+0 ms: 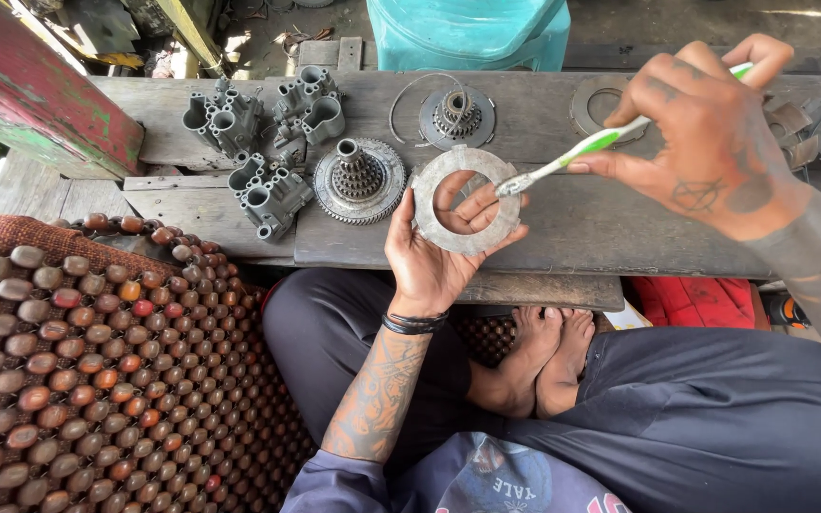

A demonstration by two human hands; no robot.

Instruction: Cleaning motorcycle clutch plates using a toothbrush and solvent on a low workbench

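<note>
Wooden bench (620, 228) bears two gear hubs, three castings; left hand (429, 256) grips one ring (466, 199), right hand (705, 142) pinches one toothbrush (572, 157).

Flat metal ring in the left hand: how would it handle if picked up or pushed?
The flat ring plate looks like rigid metal, so probably stiff, not floppy. It is thin and open-centred, so likely moderate in weight; the left hand holds it alone. Flat, it would likely slide on the wooden bench; on edge it could roll.
</note>
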